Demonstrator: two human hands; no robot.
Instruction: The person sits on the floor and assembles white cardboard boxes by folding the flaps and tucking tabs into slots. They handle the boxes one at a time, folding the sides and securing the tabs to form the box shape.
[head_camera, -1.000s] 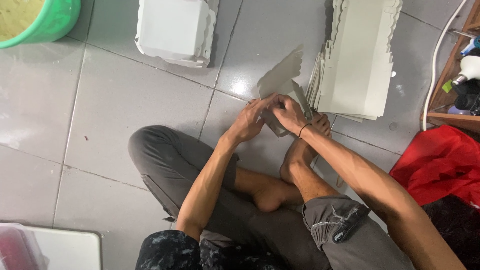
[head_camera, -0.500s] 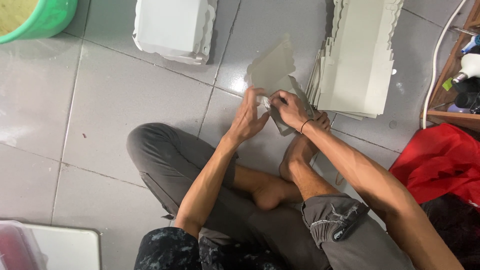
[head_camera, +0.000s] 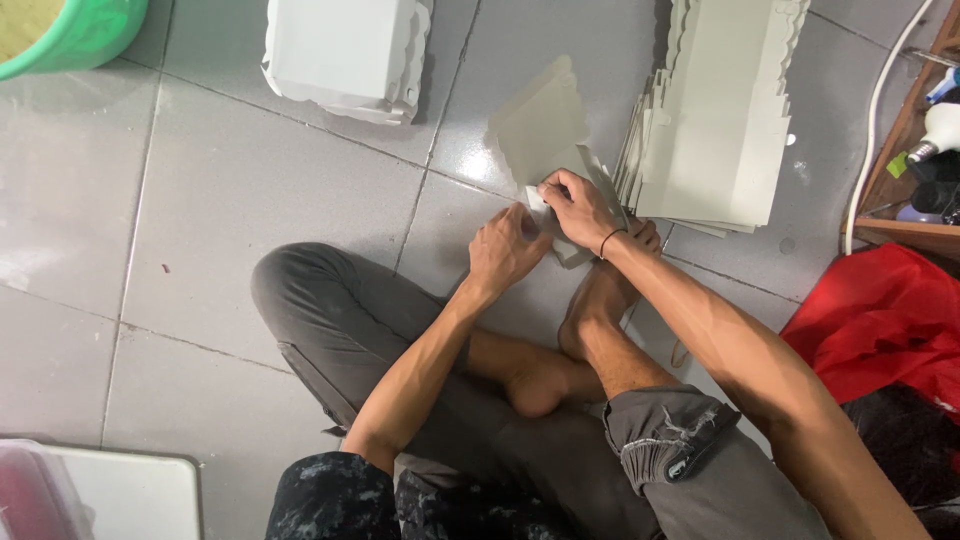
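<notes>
- Since the earlier frames, the card sheet (head_camera: 545, 125) has been tipped up further, so that more of its scalloped flap stands above the hands.
- Its lower end is pinched by the right hand (head_camera: 580, 208), whose fingers are closed on the fold just beside the flat stack (head_camera: 720, 110).
- On the sheet's near edge the left hand (head_camera: 508, 250) is pressed, fingers curled together; whether it grips or only bears down cannot be told.
- The sheet is held just above the floor (head_camera: 260, 200), between the stack and the crossed legs, with a bare foot (head_camera: 600, 295) directly below it.
- The stack of matching pale sheets is laid toward the floor's far right edge, fanned at its left side.
- A folded white box (head_camera: 345, 50) is set well apart at the far edge, left of the sheet.
- A green tub (head_camera: 80, 35) is seen in the far left corner.
- Red cloth (head_camera: 880, 320) is bunched at the right edge, beside the right forearm.
- A white cable (head_camera: 870, 130) is run along the floor past the stack.
</notes>
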